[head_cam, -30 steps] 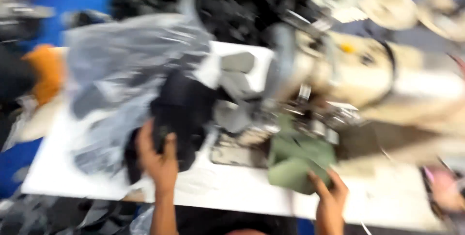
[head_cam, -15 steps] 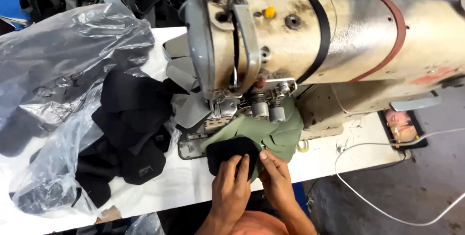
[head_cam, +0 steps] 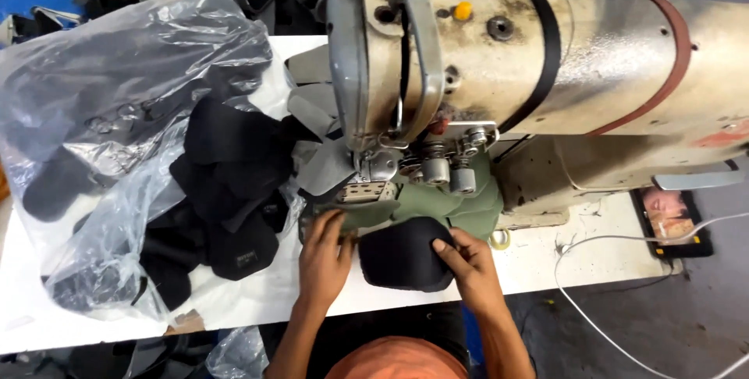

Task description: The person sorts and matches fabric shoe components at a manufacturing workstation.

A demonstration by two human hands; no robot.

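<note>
A black padded fabric piece (head_cam: 402, 254) lies on the white table in front of the needle area of a large cream sewing machine (head_cam: 538, 74). My right hand (head_cam: 468, 266) grips its right edge. My left hand (head_cam: 324, 258) presses flat on the left side, over an olive-green fabric piece (head_cam: 460, 203) that runs under the presser foot (head_cam: 367, 192). Both hands sit close together just below the machine head.
A pile of black fabric pieces (head_cam: 222, 192) spills from a clear plastic bag (head_cam: 117, 113) on the left of the white table (head_cam: 546, 258). Grey pieces (head_cam: 312, 106) lie behind the machine head. A phone (head_cam: 675, 219) and a white cable (head_cam: 593, 316) are at the right.
The view has swung from a blurred look at the pile to the machine. My left hand left the black pile; both hands now hold a black piece at the presser foot.
</note>
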